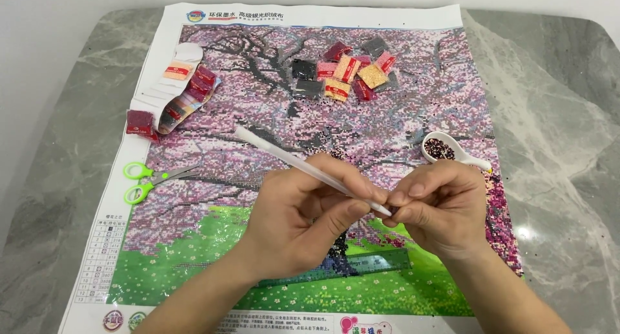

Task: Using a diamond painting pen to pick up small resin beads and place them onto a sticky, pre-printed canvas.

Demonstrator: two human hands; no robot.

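White pen (303, 166) lies slanted, tip low by front edge of canvas (310, 114), back end up twd far left corner. L hand (300, 214) wrapped round it. R hand (439, 208) pinched shut on tip, nearer.

We have one view only, head-mounted, looking steeply down and forward over the table (555, 114), so nothing is shared with a second camera. It sits close: both hands, left (303, 211) and right (439, 208), fill the lower centre with forearms cut by the bottom edge. The canvas (310, 121) spans most of the width, far edge near the top.
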